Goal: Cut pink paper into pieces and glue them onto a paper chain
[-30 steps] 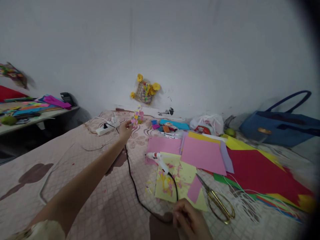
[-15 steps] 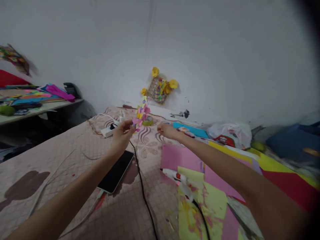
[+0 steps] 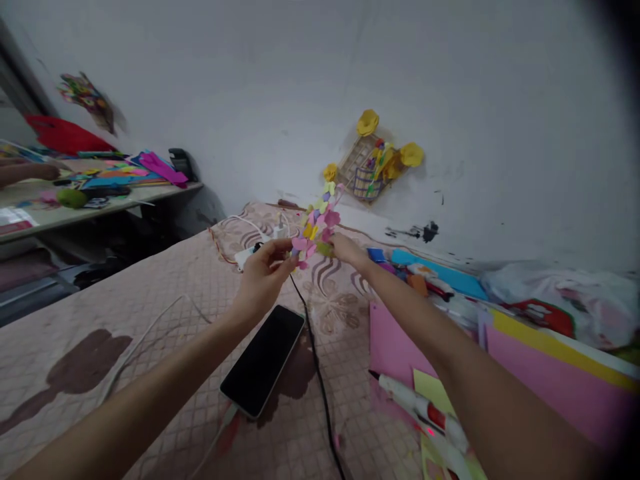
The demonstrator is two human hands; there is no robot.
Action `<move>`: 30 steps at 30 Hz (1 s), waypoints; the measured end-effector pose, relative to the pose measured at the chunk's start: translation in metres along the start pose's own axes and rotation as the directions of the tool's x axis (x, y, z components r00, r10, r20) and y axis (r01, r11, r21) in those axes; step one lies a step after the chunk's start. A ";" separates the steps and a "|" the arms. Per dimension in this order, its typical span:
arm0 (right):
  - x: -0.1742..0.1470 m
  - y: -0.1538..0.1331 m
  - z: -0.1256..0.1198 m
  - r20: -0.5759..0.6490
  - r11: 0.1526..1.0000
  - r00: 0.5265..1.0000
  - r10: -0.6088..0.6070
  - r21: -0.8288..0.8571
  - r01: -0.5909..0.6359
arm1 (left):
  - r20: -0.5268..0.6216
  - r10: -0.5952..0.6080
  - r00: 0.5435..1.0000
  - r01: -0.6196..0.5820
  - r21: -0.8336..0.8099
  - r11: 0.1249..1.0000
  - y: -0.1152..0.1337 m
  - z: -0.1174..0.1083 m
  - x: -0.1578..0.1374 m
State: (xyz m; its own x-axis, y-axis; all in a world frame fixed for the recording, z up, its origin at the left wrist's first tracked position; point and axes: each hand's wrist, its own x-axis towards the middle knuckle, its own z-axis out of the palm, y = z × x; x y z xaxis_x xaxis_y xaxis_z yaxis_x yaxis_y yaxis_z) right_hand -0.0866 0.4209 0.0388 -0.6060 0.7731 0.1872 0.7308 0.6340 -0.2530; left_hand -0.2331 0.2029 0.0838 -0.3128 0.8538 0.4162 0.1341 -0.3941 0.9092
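Note:
My left hand (image 3: 270,267) pinches the lower end of a stem of small paper flowers (image 3: 316,227) in pink, yellow and purple, held tilted above the table. My right hand (image 3: 345,250) reaches to the right side of the flowers with its fingers closed. Whether it grips a petal or something behind is hidden. A yellow-green roll of tape (image 3: 325,249) shows partly between the flowers and my right fingertips. A dark-screened phone (image 3: 263,360) lies below my left hand, with a white cable plugged in.
A glue gun (image 3: 425,410) with a red light lies on pink and yellow paper, right. A black cord (image 3: 320,373) crosses the patterned cloth (image 3: 165,360). A power strip (image 3: 244,258) is behind my left hand. Another person's hand (image 3: 30,172) is at the left table.
My right hand has come in from the right to the flowers. My left hand keeps its hold on them. The view has swung left, so the surroundings sit further right.

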 end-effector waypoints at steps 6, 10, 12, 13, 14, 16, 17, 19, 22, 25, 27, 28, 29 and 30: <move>-0.070 0.023 -0.041 -0.147 0.978 0.989 -0.026 0.202 0.056 | 0.007 0.016 1.000 -0.016 0.006 1.000 0.011 -0.002 -0.005; -0.133 0.019 -0.055 -0.118 0.958 0.983 -0.139 0.235 0.164 | 0.016 0.016 1.000 -0.016 0.005 1.000 0.018 0.005 -0.011; -0.160 0.009 -0.049 -0.072 0.946 0.971 -0.226 0.223 0.236 | 0.017 0.013 1.000 -0.013 0.000 1.000 0.019 0.014 -0.015; -0.170 0.003 -0.044 -0.051 0.940 0.965 -0.259 0.217 0.263 | 0.014 0.013 1.000 -0.013 0.002 1.000 0.020 0.019 -0.016; -0.179 -0.003 -0.038 -0.031 0.936 0.959 -0.283 0.211 0.283 | 0.016 0.015 1.000 -0.015 0.006 1.000 0.019 0.025 -0.018; -0.189 -0.011 -0.029 0.028 0.932 0.941 -0.339 0.150 0.331 | 0.017 0.023 1.000 -0.024 0.026 0.999 0.017 0.037 -0.019; -0.192 -0.012 -0.027 0.051 0.931 0.934 -0.354 0.115 0.346 | 0.027 0.027 0.999 -0.029 0.044 0.999 0.015 0.043 -0.020; -0.196 -0.010 -0.030 0.044 0.933 0.934 -0.356 0.082 0.351 | 0.040 0.020 0.999 -0.022 0.055 0.998 0.008 0.055 -0.020; -0.203 0.004 -0.048 -0.029 0.942 0.950 -0.312 0.122 0.313 | 0.084 -0.011 0.996 0.004 0.080 0.997 -0.005 0.070 -0.018; -0.217 0.016 -0.063 -0.023 0.956 0.971 -0.236 0.171 0.237 | 0.049 0.000 0.999 -0.005 0.103 0.995 -0.016 0.081 -0.014; -0.224 0.020 -0.065 -0.021 0.965 0.983 -0.184 0.184 0.185 | 0.026 -0.005 1.000 0.002 0.111 0.994 -0.021 0.086 -0.011; -0.225 0.020 -0.063 -0.031 0.969 0.987 -0.157 0.189 0.160 | 0.019 -0.008 1.000 0.006 0.112 0.994 -0.022 0.088 -0.010; -0.224 0.020 -0.059 -0.046 0.972 0.991 -0.128 0.195 0.135 | 0.016 -0.010 1.000 0.009 0.110 0.994 -0.024 0.090 -0.009; -0.220 0.019 -0.054 -0.066 0.973 0.993 -0.099 0.201 0.110 | 0.015 -0.011 1.000 0.009 0.108 0.994 -0.025 0.091 -0.008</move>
State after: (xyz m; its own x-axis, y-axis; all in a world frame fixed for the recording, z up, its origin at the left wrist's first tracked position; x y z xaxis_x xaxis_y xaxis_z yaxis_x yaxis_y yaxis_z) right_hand 0.0772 0.2638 0.0446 -0.6532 0.7060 0.2736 0.5811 0.6991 -0.4167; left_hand -0.1482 0.2368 0.0585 -0.3001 0.8629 0.4066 0.2321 -0.3474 0.9086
